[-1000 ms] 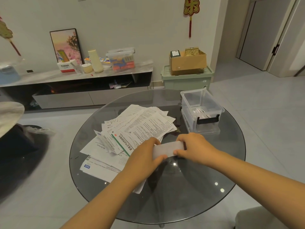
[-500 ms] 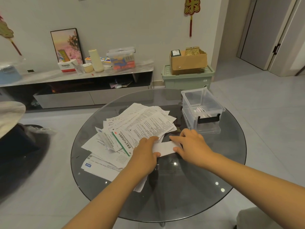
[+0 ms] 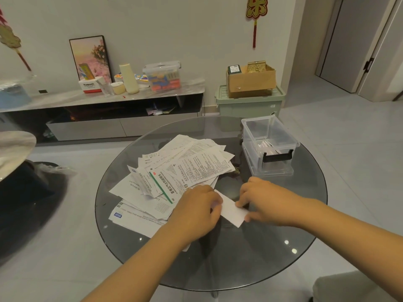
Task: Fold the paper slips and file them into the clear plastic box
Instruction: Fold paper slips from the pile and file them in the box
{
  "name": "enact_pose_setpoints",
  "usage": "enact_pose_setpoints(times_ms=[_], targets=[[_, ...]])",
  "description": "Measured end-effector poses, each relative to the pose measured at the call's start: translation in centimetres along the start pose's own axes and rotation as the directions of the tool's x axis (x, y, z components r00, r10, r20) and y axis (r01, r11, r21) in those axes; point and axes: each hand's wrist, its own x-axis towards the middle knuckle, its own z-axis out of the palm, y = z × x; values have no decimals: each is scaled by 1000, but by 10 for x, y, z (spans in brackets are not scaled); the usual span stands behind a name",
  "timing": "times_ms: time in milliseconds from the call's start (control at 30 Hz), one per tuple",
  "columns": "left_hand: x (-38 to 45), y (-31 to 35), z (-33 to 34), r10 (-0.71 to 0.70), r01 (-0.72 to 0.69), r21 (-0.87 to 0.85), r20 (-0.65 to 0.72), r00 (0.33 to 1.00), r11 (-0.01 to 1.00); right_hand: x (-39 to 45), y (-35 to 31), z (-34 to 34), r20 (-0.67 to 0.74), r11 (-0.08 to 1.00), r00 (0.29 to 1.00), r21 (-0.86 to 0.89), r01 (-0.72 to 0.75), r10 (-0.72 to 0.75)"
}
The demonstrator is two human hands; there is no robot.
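- The left hand [image 3: 196,211], in the lower middle of the frame, has its fingers curled onto the left end of a small white folded paper slip [image 3: 231,211], gripping it over the round smoked-glass table [image 3: 250,264].
- The right hand [image 3: 265,202], just right of centre, pinches the slip's right end, fingertips on its upper edge and thumb near its lower corner.
- The slip lies slanted between both hands, its upper end toward the left hand and its lower corner toward the frame's bottom right; whether it rests on the glass or is lifted just above it cannot be told.
- A loose pile of printed white paper sheets [image 3: 185,171] spreads over the centre-left of the table, its near edge just beside the left hand.
- A clear plastic box with a black latch [image 3: 270,144] stands open at the table's upper right, apart from the hands, with a few white folded slips [image 3: 267,146] inside it.
- Behind the table, along the wall at upper left, runs a low grey TV cabinet [image 3: 109,110]; a pale green storage bin [image 3: 250,103] carrying a brown cardboard box [image 3: 251,82] sits at upper centre-right.
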Motion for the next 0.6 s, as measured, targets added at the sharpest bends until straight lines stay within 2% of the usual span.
enact_pose_setpoints(times_ms=[300, 400, 600], targets=[[-12, 1, -15, 42, -16, -93, 282, 958, 996, -17, -2, 7, -86, 984, 987, 98, 147, -139], [-14, 2, -16, 41, -19, -72, 315, 948, 997, -17, -2, 8, -86, 983, 986, 107, 149, -141], [-14, 3, -15, 42, -20, -77, 293, 955, 997, -13, -7, 10, -137, 986, 983, 93, 136, -123]])
